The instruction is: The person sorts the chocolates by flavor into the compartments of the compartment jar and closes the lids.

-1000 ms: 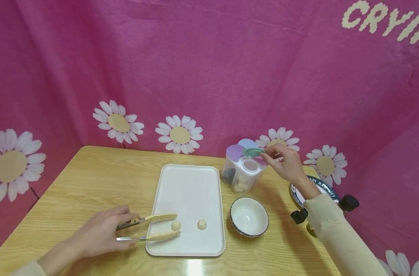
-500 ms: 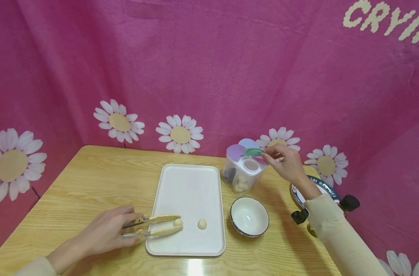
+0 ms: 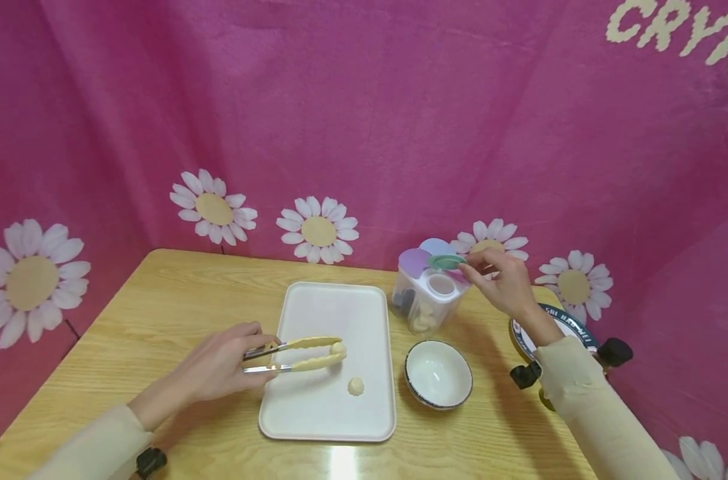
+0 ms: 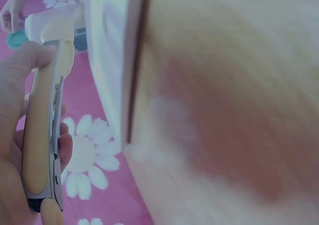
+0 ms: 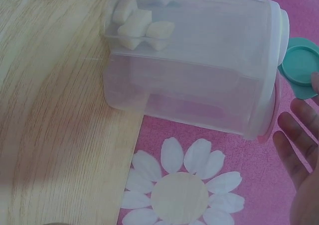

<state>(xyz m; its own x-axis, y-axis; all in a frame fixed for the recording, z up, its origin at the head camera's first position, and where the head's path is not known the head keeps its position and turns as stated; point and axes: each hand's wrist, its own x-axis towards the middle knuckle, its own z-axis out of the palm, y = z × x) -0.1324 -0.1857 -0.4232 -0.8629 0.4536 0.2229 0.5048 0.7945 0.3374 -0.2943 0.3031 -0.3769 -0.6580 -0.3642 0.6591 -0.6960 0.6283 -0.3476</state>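
Observation:
My left hand (image 3: 232,363) grips a pair of tongs (image 3: 307,343) with cream-coloured tips and metal handles. Between the tips sits a small pale ball-shaped piece (image 3: 338,349), held over the white tray (image 3: 328,420). A second such piece (image 3: 355,387) lies on the tray, nearer its front right. At the back right, my right hand (image 3: 502,280) pinches a green flip lid (image 3: 445,263) by its edge, keeping it raised above a round opening in the clear storage container (image 3: 427,303). Pale chunks (image 5: 137,26) lie at the bottom of one compartment in the right wrist view.
A white bowl (image 3: 439,375) with a dark rim stands between the tray and my right forearm. Behind that forearm a plate (image 3: 565,320) with a lettered rim lies at the table's right edge. A pink cloth (image 3: 364,133) with daisies hangs behind the table.
My left hand has moved right and away from me with the tongs, which have closed on one pale piece and carried it from its spot. The right hand still holds the lid up.

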